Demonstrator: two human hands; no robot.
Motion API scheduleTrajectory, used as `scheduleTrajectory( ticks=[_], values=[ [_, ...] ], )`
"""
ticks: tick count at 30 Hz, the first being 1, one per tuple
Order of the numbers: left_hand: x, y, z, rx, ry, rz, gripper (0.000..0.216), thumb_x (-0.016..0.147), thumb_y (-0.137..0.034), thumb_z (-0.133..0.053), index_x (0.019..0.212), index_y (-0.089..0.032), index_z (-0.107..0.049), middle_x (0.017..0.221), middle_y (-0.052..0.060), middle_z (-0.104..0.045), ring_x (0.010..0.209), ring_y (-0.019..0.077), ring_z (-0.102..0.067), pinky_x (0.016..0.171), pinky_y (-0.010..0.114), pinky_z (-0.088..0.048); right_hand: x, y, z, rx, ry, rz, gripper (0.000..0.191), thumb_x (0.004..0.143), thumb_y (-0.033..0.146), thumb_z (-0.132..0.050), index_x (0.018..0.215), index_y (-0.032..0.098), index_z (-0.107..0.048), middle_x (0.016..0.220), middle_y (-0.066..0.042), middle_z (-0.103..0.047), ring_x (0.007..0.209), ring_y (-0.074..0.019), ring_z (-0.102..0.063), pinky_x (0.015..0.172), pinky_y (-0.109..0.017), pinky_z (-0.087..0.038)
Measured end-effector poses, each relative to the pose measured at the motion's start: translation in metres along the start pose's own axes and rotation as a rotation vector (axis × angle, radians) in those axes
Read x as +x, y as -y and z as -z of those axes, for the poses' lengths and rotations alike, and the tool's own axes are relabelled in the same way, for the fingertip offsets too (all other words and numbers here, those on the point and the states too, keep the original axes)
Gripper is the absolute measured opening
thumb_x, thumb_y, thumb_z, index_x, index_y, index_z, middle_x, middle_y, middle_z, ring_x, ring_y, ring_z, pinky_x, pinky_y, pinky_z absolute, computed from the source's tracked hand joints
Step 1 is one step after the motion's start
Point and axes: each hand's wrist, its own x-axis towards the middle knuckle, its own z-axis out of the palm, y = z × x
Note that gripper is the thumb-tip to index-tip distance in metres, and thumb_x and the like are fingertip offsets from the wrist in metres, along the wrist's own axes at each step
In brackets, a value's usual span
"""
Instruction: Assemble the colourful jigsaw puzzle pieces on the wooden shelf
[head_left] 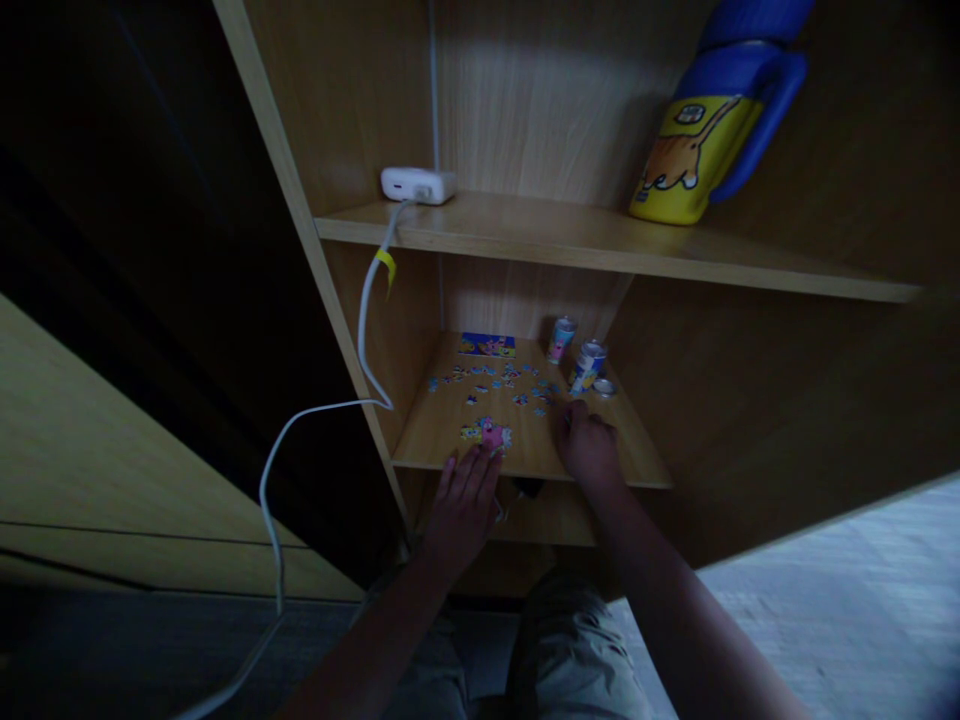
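Observation:
My left hand lies with its fingers stretched out at the shelf's front edge, the fingertips at a partly joined jigsaw puzzle in pink and yellow. On the right, my right hand is closed over the shelf board, its fingers curled in; whatever it may hold is hidden. Loose puzzle pieces, mostly blue, are scattered behind both hands. Some lie just left of my right fingers. A small printed picture card rests at the back left of the same shelf.
Two small printed cans, one farther back and one nearer, stand at the right, a round lid beside them. Above, a shelf carries a white adapter and a blue-yellow bottle. A white cable hangs at left.

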Motion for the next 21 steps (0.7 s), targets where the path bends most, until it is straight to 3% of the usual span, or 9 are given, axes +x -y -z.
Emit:
scheduleTrajectory(
  ticks=[14,21],
  values=[
    [-0.0012,0.0007,-0.0022,-0.008,-0.001,-0.002,0.067,0.105,-0.029,-0.059,0.17,-0.019,-0.048,0.178,0.009,-0.042,0.167,0.026,-0.037,0.144,0.05,-0.003,0.0,0.001,0.003,0.0,0.022,0.007,0.024,0.115,0.037,-0.052,0.124,0.017,-0.062,0.1,-0.012,-0.078,0.095,-0.0256,-0.075,0.085,-0.034,-0.042],
    [-0.0011,0.0004,-0.0023,0.01,0.008,-0.001,0.07,0.104,-0.028,-0.059,0.172,-0.02,-0.046,0.178,0.009,-0.043,0.167,0.0273,-0.038,0.144,0.052,-0.009,-0.0001,0.0011,0.0035,0.015,0.004,0.015,0.023,0.114,0.037,-0.055,0.123,0.017,-0.063,0.098,-0.01,-0.079,0.092,-0.024,-0.074,0.084,-0.032,-0.04]
  ],
)
